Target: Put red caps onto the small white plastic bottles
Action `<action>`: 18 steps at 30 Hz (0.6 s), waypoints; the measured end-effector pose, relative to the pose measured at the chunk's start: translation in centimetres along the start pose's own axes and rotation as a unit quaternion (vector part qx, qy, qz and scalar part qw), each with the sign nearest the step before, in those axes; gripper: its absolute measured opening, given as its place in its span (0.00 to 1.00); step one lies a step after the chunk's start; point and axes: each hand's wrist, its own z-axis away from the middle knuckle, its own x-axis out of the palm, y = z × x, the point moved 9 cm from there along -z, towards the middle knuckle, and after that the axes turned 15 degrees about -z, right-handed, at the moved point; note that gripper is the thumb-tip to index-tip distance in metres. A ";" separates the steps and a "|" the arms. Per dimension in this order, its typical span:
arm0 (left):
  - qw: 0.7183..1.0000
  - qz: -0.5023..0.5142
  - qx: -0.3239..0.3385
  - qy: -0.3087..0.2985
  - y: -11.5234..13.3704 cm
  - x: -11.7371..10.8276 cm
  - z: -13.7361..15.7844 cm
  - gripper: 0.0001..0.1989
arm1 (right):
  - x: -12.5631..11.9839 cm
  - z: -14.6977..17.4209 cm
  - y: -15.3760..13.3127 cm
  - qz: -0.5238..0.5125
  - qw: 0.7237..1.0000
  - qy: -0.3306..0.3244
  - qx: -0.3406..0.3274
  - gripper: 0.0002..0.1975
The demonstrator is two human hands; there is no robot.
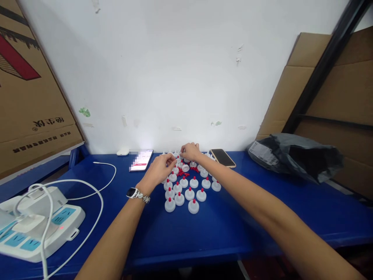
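Many white round bottle caps with red tips stand upright on the blue table, among them a front cap (pixel 193 207) and a cap (pixel 170 205) beside it. My left hand (pixel 161 168), with a watch on its wrist, is at the left edge of the group, thumb and fingers pinched together. Farther back, my right hand (pixel 190 151) is bent over the rear caps, its fingers also closed. Whatever either hand pinches is too small or hidden to name. Loose red tips (pixel 183 174) lie between the hands, near a white cap (pixel 185 168) lying tipped over.
A lit phone (pixel 142 160) and a white case (pixel 122 151) lie at the back left, a dark phone (pixel 223 158) at the back right. A grey plastic bag (pixel 294 155) rests on the right. A power strip (pixel 43 229) with white cables occupies the left. A white wall (pixel 180 77) rises behind.
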 end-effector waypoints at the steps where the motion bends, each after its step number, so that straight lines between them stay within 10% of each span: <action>1: 1.000 -0.005 0.009 -0.006 0.2 0.1 0.0 0.10 | -0.3 0.1 0.0 -0.002 1.000 0.008 0.001 0.09; 10: 0.974 -0.166 0.114 -0.102 3.5 2.4 0.7 0.07 | -5.9 7.3 -0.9 -0.241 0.961 0.099 -0.090 0.09; 18: 0.958 -0.195 0.179 -0.107 5.8 4.0 0.4 0.07 | -5.5 11.1 -0.7 -0.284 0.952 0.078 -0.084 0.18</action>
